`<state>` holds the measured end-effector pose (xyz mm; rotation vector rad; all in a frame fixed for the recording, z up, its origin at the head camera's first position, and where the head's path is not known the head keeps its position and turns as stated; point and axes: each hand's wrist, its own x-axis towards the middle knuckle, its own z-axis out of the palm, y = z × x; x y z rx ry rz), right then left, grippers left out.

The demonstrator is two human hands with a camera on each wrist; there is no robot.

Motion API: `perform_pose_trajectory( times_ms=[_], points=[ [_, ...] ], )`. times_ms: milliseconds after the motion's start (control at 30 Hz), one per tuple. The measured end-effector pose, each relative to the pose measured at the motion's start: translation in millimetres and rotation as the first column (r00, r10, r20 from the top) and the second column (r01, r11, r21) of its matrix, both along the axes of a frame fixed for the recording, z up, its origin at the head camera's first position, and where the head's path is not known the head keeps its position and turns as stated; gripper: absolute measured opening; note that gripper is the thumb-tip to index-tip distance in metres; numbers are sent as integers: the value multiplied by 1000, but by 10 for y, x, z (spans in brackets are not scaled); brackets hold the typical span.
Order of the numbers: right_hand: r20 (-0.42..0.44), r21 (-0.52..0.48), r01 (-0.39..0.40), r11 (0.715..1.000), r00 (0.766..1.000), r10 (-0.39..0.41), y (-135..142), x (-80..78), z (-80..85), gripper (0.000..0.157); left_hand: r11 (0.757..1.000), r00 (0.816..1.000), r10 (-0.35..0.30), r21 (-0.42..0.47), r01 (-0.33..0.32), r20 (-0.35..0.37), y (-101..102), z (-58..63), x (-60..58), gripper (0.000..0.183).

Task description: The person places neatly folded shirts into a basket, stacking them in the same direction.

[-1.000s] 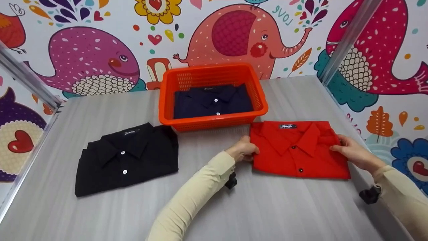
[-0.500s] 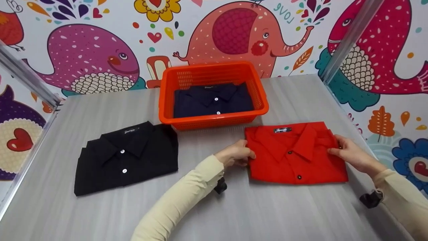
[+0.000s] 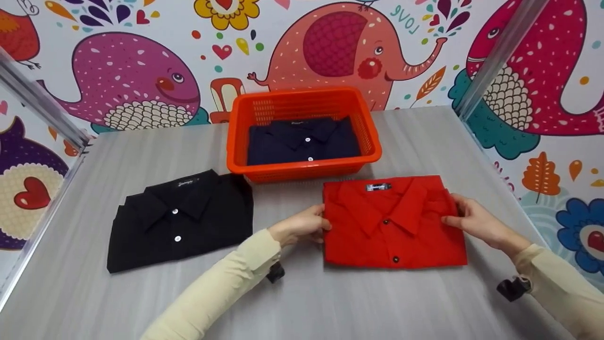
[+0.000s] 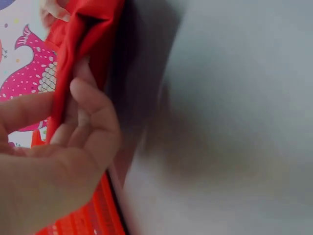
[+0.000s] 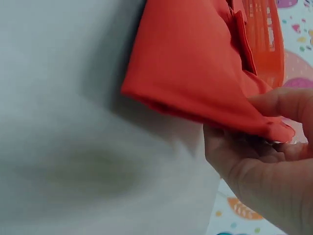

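Note:
A folded red shirt (image 3: pixel 396 226) with dark buttons and a black collar label is held between both hands, collar toward the back. My left hand (image 3: pixel 304 225) pinches its left edge, thumb above and fingers beneath, as the left wrist view shows. On the opposite edge my right hand (image 3: pixel 481 224) grips the cloth, its thumb on top and the other fingers under the fold. In the right wrist view the red shirt (image 5: pixel 190 63) hangs off the table with a shadow beneath it.
An orange plastic basket (image 3: pixel 302 169) stands at the back of the grey table (image 3: pixel 292 302), with a folded navy shirt (image 3: pixel 283 141) inside. A folded black shirt (image 3: pixel 188 226) lies at the left. A patterned wall (image 3: pixel 226 71) and metal posts (image 3: pixel 500 56) border the table.
Both hands have carried the red shirt leftward and slightly nearer the front. The black shirt, the basket and the navy shirt have stayed in place.

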<state>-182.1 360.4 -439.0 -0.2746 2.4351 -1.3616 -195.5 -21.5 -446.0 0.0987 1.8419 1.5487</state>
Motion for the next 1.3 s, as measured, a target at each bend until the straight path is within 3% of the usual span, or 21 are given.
perform_pose_trajectory(
  times_ms=[200,533,700,833,1033,1167,1300],
  points=[
    [-98,-30,-114,993,989,111,-224,-10,52,28,999,998,-25,37,27,-53,-322,-17,102,38],
    [-177,-16,-225,974,960,218,-501,-55,159,19,997,989,-41,63,51,-140,-690,-2,240,33],
    [-238,23,-193,981,952,193,-632,-66,208,15,996,983,13,94,4,-183,-751,26,248,37],
    [-291,35,-182,983,939,184,-715,-72,262,17,988,984,83,141,-61,-155,-792,30,242,39],
    [-378,26,-202,979,905,197,-805,-114,344,21,980,982,132,164,-109,-135,-852,51,227,33],
    [-412,29,-220,975,886,212,-865,-150,407,19,974,976,161,183,-132,-150,-899,98,204,46],
    [-404,22,-222,975,890,212,-902,-191,462,17,963,970,176,234,-134,-167,-940,140,180,64]
  ],
)
